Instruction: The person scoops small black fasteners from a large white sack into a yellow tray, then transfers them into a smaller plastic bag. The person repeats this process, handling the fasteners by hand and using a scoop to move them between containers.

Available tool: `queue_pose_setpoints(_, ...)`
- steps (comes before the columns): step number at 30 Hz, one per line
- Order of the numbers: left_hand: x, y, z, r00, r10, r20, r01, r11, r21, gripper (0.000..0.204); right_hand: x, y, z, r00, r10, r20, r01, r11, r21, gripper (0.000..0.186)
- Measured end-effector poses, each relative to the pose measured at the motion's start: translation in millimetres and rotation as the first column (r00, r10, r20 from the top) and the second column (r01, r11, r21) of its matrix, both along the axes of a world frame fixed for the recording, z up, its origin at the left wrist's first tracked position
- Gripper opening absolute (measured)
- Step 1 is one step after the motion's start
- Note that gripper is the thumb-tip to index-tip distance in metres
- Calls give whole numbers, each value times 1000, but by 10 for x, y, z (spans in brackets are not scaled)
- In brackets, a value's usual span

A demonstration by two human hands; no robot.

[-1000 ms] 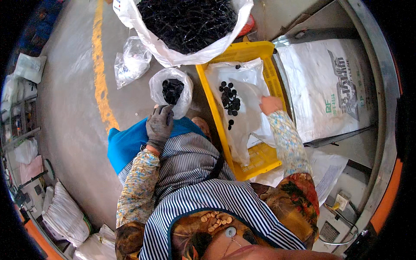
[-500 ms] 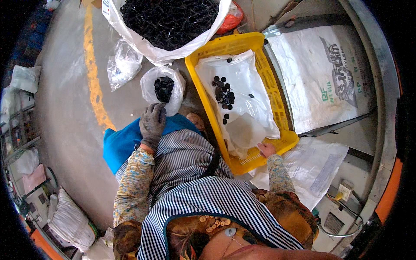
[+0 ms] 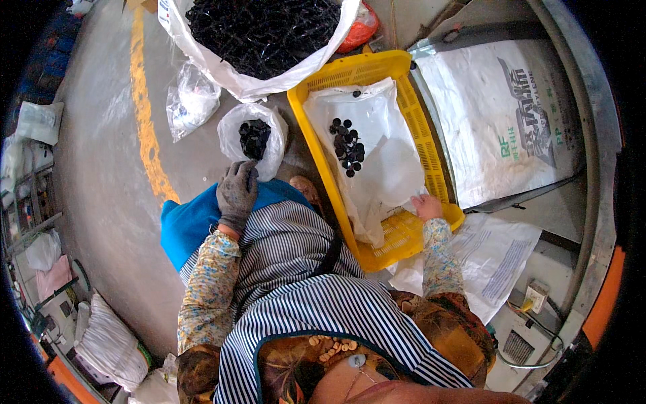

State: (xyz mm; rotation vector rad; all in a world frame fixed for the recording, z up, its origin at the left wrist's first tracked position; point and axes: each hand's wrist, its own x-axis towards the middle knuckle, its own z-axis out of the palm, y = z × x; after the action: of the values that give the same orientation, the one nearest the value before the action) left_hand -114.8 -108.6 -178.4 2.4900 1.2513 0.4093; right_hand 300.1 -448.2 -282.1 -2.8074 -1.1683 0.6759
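Perforated plastic crate (image 3: 422, 128), glossy plastic sheet (image 3: 383, 158)

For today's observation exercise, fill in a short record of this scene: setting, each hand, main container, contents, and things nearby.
setting: concrete floor with a yellow line
left hand: gloved, resting by the small bag of black pieces
right hand: bare, touching the white plastic sheet
main container: yellow crate
contents: round black pieces on the sheet
nearby: large white sack of dark parts

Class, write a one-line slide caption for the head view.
Gloved left hand rests by a small bag of black discs; bare right hand lifts the white sheet in a yellow crate.
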Motion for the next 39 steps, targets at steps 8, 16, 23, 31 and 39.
queue_pose_setpoints(8,-2,6,15,999,0,34,1,1000,-13,23,358,1427,358,954,209,214,-85,874,-478,27)
queue_pose_setpoints(16,-25,21,-1,997,22,68,-22,1000,4,22,143,2397,642,806,589,51,-437,652,-620,30)
queue_pose_setpoints(23,-15,27,-25,999,22,31,-22,1000,-22,23,113,2197,830,912,395,114,-295,822,-487,39)
queue_pose_setpoints(31,-7,8,12,998,35,48,-32,997,-63,23,296,399,-114,902,-144,-406,27,959,-282,49)
queue_pose_setpoints(39,-22,4,22,999,25,23,-24,999,-32,22,-33,-389,-422,579,-391,-715,420,895,-149,41)
